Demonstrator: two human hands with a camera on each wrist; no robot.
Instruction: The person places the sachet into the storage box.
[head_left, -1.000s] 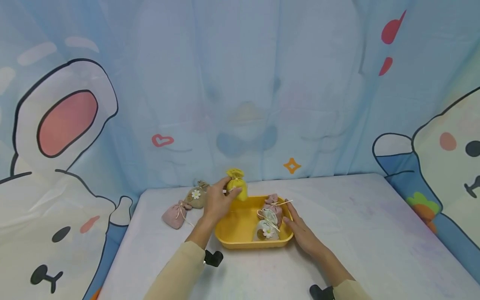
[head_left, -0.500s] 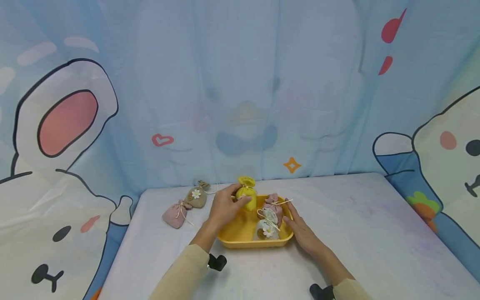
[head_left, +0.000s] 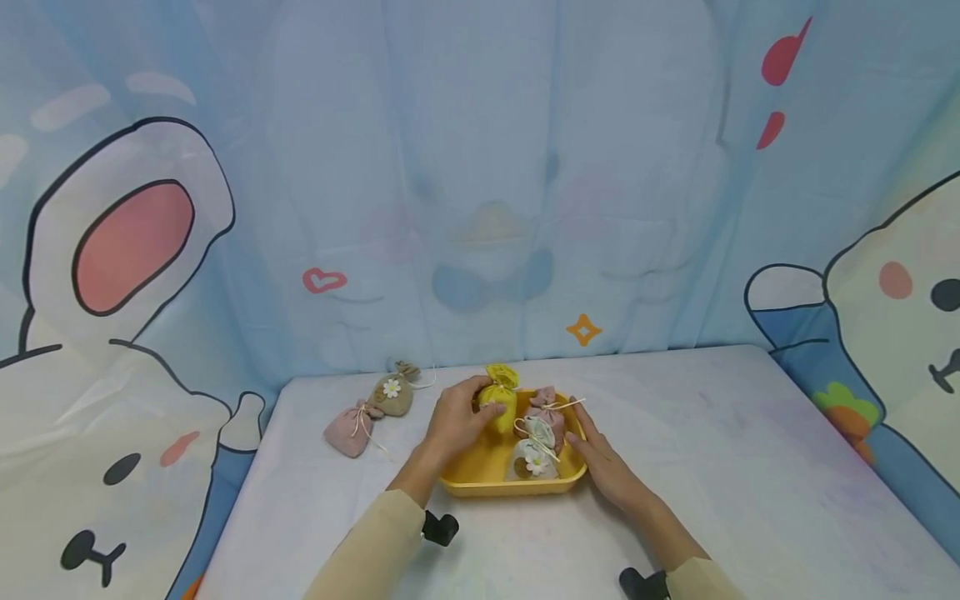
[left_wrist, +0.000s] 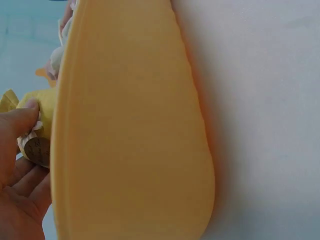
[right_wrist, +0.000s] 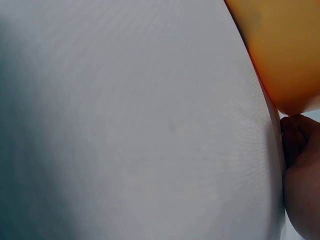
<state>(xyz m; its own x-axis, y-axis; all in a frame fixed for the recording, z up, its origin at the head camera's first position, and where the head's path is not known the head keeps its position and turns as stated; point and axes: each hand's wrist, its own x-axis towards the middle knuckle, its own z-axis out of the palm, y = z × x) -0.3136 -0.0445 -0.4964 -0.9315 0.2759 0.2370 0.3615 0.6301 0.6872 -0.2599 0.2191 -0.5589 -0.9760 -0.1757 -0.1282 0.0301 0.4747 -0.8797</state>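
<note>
In the head view my left hand [head_left: 457, 418] pinches a small yellow drawstring pouch [head_left: 504, 402] between thumb and fingers, upright over the left part of a yellow tray [head_left: 480, 468]. The left wrist view shows a round brown label [left_wrist: 38, 151] on this yellow pouch, with the tray wall hiding part of it. Lying in the tray's right side are a pink pouch [head_left: 551, 417] and a pale pouch [head_left: 532, 462] with a white flower. My right hand [head_left: 609, 468] rests against the tray's right side, fingers stretched along it and thumb at the rim.
Left of the tray, a pink pouch [head_left: 349, 432] and a tan pouch [head_left: 394, 398] with a white flower lie on the white tabletop [head_left: 720, 467]. Behind the table hangs a blue cartoon curtain [head_left: 480, 167].
My left hand has carried the yellow pouch rightward and down, from the tray's back left edge to over its inside. The right hand and the other pouches have stayed put.
</note>
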